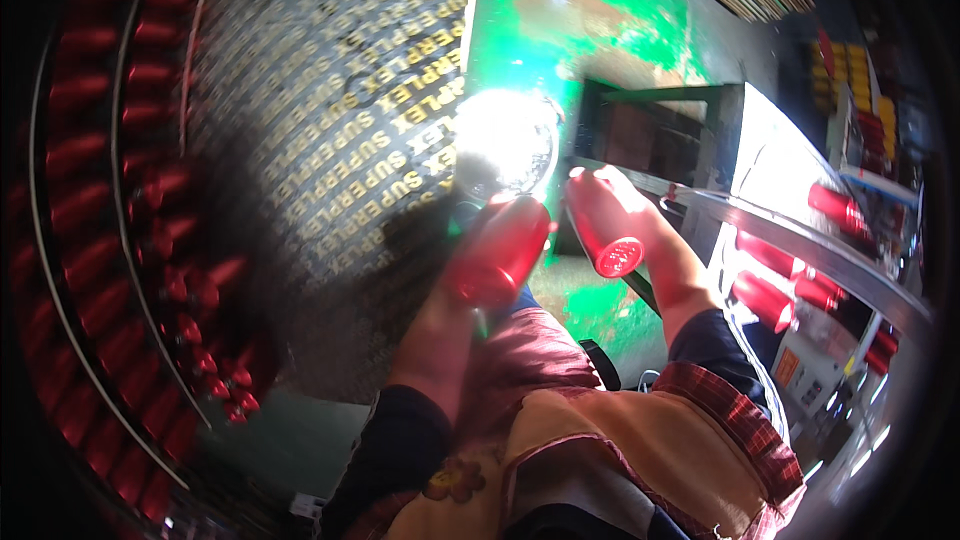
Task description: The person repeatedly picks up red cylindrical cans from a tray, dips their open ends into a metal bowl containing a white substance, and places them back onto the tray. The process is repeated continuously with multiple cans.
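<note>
My left hand (pixel 462 262) is closed round a glossy red bottle (pixel 512 245), whose round end is tilted toward me. Just to its right, my right hand (pixel 638 208) grips a second red bottle (pixel 598 225) with an embossed round base facing me. The two bottles are held apart, side by side. Beyond my left hand a very bright patch of glare (pixel 508 140) washes out the surface, and a curved rim shows at its edge. Glare and the bottles hide part of my fingers.
Racks hold many red bottles (pixel 80 150) along the left. A dark patterned sheet (pixel 340 120) lies beside them. To the right stand a metal rail (pixel 800 230), more red bottles (pixel 762 298) and a dark-framed stand (pixel 715 130). The floor (pixel 600 315) is green and worn.
</note>
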`<state>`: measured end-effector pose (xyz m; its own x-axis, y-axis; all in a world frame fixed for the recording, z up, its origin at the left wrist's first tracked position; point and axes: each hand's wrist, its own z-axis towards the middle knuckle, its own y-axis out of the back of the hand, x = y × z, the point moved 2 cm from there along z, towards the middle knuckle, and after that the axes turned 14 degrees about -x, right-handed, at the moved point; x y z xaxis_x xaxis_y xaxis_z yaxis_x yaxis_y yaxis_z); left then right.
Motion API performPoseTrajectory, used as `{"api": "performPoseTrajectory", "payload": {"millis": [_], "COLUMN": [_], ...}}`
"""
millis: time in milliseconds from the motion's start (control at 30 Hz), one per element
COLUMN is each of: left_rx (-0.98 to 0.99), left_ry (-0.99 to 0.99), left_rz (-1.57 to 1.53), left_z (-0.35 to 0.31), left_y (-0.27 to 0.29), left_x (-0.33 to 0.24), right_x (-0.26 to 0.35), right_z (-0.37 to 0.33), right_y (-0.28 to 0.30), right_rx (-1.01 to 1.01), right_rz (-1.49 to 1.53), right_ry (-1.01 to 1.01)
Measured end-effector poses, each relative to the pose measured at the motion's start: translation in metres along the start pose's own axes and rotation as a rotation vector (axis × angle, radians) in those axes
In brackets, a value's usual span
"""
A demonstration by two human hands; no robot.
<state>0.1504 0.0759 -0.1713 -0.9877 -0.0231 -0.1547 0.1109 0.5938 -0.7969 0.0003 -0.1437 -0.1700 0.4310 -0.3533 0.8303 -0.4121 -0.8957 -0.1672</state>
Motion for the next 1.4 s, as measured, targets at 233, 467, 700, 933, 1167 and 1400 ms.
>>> {"api": "performPoseTrajectory", "payload": {"millis": [233,467,700,933,1167,1400], "left_rx": [-0.408,-1.117,-1.246,-1.569,-1.901,-1.977], "left_ry": [-0.593,-1.468,-1.675,-1.638,-1.463,-1.542], "left_rz": [0.399,1.342,1.279,1.186,1.183,1.199], "left_z": [-0.167,-0.284,-0.276,-0.407,-0.463,-0.45], "left_y": [0.033,0.045,0.076,0.123,0.226,0.246], "left_x": [-0.072,-0.075,-0.074,-0.066,-0.146,-0.145], "right_x": [0.091,0.115,0.077,0.141,0.101,0.066], "right_z": [0.013,0.043,0.07,0.032,0.103,0.152], "right_y": [-0.054,-0.262,-0.333,-0.398,-0.614,-0.639], "right_rx": [-0.259,-0.286,-0.301,-0.185,0.299,0.242], "right_rz": [0.075,-0.738,-1.043,-1.025,-0.976,-0.91], "right_ry": [0.166,0.894,0.967,1.287,1.216,1.128]}}
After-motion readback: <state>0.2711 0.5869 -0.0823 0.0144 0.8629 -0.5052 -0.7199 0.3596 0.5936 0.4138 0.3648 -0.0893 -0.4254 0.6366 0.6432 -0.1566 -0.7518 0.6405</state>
